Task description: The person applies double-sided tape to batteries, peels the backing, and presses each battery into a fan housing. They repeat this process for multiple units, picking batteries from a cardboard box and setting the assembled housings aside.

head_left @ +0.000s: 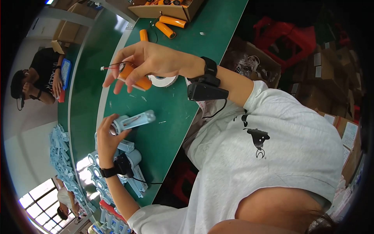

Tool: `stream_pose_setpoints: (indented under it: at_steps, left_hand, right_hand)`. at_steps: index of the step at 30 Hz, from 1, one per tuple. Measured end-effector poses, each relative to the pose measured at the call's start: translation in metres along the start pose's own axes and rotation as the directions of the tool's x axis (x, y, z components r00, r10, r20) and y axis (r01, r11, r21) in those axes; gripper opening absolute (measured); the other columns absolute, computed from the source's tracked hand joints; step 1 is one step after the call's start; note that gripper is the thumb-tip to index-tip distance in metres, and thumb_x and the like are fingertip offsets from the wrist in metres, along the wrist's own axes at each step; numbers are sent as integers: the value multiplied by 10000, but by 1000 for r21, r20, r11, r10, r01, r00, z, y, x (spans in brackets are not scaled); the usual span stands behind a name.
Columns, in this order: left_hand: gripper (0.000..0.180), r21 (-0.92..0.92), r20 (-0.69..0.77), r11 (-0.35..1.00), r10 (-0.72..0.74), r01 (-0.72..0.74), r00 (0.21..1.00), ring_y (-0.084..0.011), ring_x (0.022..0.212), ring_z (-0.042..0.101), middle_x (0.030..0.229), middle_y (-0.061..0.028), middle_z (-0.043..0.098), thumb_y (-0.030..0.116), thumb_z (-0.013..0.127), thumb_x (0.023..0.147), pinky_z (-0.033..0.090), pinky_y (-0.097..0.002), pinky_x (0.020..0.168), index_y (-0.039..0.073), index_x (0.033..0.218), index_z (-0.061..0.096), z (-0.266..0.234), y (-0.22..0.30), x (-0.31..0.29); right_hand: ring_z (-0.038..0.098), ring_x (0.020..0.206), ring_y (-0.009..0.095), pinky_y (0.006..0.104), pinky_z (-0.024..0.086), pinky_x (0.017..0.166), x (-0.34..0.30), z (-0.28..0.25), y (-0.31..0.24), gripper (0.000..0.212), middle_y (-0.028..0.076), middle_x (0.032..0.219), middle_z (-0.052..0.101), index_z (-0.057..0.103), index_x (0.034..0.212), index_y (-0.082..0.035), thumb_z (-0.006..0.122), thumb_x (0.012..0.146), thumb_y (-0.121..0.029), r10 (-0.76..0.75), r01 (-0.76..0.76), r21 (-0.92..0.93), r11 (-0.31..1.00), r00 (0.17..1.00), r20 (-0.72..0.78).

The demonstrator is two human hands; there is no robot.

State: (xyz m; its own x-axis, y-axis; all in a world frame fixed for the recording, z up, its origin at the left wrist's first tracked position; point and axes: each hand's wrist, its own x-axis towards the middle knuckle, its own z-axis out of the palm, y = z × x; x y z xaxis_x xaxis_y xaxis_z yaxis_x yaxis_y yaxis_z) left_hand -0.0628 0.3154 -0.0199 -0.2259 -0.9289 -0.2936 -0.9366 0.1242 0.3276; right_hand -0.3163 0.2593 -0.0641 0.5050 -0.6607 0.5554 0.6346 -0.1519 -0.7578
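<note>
My right hand, in the upper part of the view, closes its thumb and fingers round an orange cylindrical battery. A thin lead with a small white connector sticks out from the battery's end. Below it, my left hand grips a light-blue plastic housing by its round end, and the long hollow handle points right. The battery is held above the green table, apart from the housing. Behind my right hand lies a white round roll, partly hidden.
Loose orange batteries lie beside a cardboard box of more. Several light-blue housings crowd around my left wrist. Another heap lies farther left. A co-worker sits across by a blue tray. A red stool stands upper right.
</note>
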Motion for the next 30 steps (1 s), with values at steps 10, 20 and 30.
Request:
stream_pose_setpoints:
  at_steps: [10, 20, 30]
  left_hand:
    - [269, 298, -122, 816, 547, -495, 828, -309, 1128, 430, 1165, -113, 503, 30, 673, 659, 422, -357, 839, 70, 920, 621, 18, 0, -10]
    - [270, -95, -317, 850, 467, -517, 826, -265, 1076, 458, 1148, -108, 508, -9, 580, 749, 398, -350, 856, 43, 1013, 553, 39, -18, -8]
    - [218, -545, -259, 745, 288, -385, 922, -88, 748, 442, 1119, -84, 528, 26, 506, 834, 401, -220, 707, -46, 1036, 466, 39, -21, -3]
  right_hand:
    - [605, 872, 212, 279, 485, 764, 5, 21, 7, 172, 141, 909, 612, 558, 879, 27, 544, 717, 85, 352, -352, 15, 936, 936, -24]
    - [592, 823, 192, 288, 462, 764, -27, 68, 37, 258, 121, 1006, 587, 538, 989, 13, 549, 736, 58, 137, -147, -335, 931, 989, -55]
    - [600, 777, 283, 380, 466, 643, 2, 63, 26, 262, 123, 849, 624, 634, 927, -85, 611, 667, -83, 522, -46, -938, 345, 839, 151]
